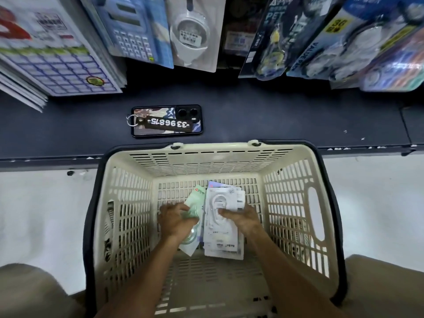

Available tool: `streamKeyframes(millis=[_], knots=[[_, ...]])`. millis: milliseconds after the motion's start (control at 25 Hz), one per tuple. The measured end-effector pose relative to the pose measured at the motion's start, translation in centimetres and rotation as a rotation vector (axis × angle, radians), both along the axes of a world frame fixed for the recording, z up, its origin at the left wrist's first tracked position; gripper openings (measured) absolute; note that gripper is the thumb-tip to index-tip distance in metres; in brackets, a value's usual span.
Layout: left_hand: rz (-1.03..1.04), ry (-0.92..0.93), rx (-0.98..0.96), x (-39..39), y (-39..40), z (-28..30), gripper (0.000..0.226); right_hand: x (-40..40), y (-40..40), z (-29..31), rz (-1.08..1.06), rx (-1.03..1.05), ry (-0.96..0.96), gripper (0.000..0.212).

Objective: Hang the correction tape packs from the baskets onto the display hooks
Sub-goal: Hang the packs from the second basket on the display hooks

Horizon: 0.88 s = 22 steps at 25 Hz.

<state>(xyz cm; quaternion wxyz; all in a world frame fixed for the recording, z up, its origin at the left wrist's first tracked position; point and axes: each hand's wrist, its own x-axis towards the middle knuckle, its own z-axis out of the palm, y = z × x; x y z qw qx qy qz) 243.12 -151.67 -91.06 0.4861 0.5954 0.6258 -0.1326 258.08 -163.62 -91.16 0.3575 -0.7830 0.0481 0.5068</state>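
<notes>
Down at the near edge, two knees frame the shot, and both forearms reach forward into the cream basket (128,203) between them. The left hand (175,218) is deep inside, fingers curled round a green pack (195,201) that lies tilted on the basket floor. Just beside it, the right hand (242,218) has its fingers curled onto a white pack (221,239), the top one of a small stack lying flat under and ahead of that hand. The two packs touch along their inner edges, right between the hands. A bluish card peeks out beyond the white stack, too hidden to tell what it is.

Past the fingertips, the basket's far wall meets a dark shelf (286,115). On it, ahead and to the left of the left hand, a phone (167,121) lies face down with a numbered key tag (164,122) across its back. Further still, hanging goods: calculators (135,31) on cards above the phone, a white pack (191,33) next to them, and blue blister packs (332,40) far ahead of the right hand. Printed sheets (50,53) are stacked out to the far left.
</notes>
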Motion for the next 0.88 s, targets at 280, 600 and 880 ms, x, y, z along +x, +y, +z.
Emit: streamKeyframes(millis=[280, 600, 880], knots=[[0.105, -0.034, 0.007, -0.4, 0.1, 0.3, 0.053, -3.1, 2.4, 0.0, 0.043, -0.203, -0.229, 0.108], [0.131, -0.285, -0.300, -2.5, 0.4, -0.5, 0.029, -1.0, 0.7, 0.8, -0.178, -0.003, -0.001, 0.074], [0.107, -0.480, -0.533, -3.0, 0.5, -0.1, 0.038, 0.7, -1.2, 1.8, -0.204, 0.209, 0.233, 0.045]])
